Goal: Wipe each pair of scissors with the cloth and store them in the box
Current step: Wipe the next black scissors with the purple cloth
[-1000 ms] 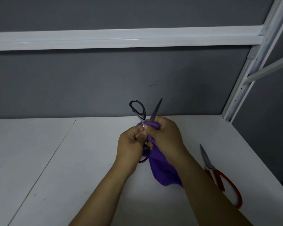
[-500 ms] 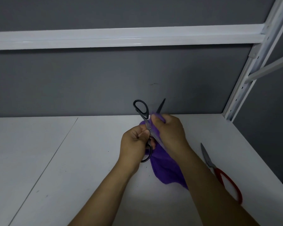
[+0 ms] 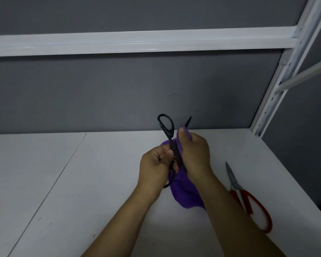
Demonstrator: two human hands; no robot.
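Though apart from cloth (image 3: 185,193), red scissors (image 3: 237,188) nearby.

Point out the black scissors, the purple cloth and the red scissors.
black scissors (image 3: 170,133): head view, base of the upper handle loop.
purple cloth (image 3: 185,193): head view, the hanging lower part.
red scissors (image 3: 231,175): head view, the steel blade.

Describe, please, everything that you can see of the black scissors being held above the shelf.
The black scissors have dark, plastic-looking loop handles and a dark pointed blade. They are held above the white shelf, spread open: one loop stands up, the other shows below the left hand, which grips them. The right hand wraps the purple cloth round one blade; only its tip shows.
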